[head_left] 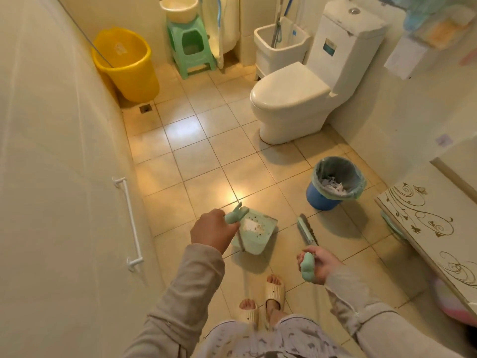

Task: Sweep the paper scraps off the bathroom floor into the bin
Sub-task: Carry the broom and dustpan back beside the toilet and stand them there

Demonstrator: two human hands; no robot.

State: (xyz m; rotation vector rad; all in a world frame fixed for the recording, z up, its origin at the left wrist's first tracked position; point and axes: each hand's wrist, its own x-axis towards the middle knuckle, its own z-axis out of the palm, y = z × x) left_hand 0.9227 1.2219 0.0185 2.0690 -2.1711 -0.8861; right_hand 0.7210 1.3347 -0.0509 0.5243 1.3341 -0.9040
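Observation:
My left hand (212, 229) grips the mint handle of a long-handled dustpan (258, 237) resting on the tiled floor in front of my feet. A white paper scrap (251, 225) and small crumbs lie in the pan. My right hand (317, 266) grips the mint handle of a broom (306, 231), whose bristle head stands on the floor just right of the pan. The blue bin (333, 186) with a green liner stands further right and beyond the broom, and holds several paper scraps.
A white toilet (291, 102) stands beyond the bin. A yellow bucket (126, 64) and green stool (192, 49) are at the back left. A white cabinet (426, 228) with gold swirls juts in at the right. The wall with a towel rail (130, 223) runs along the left.

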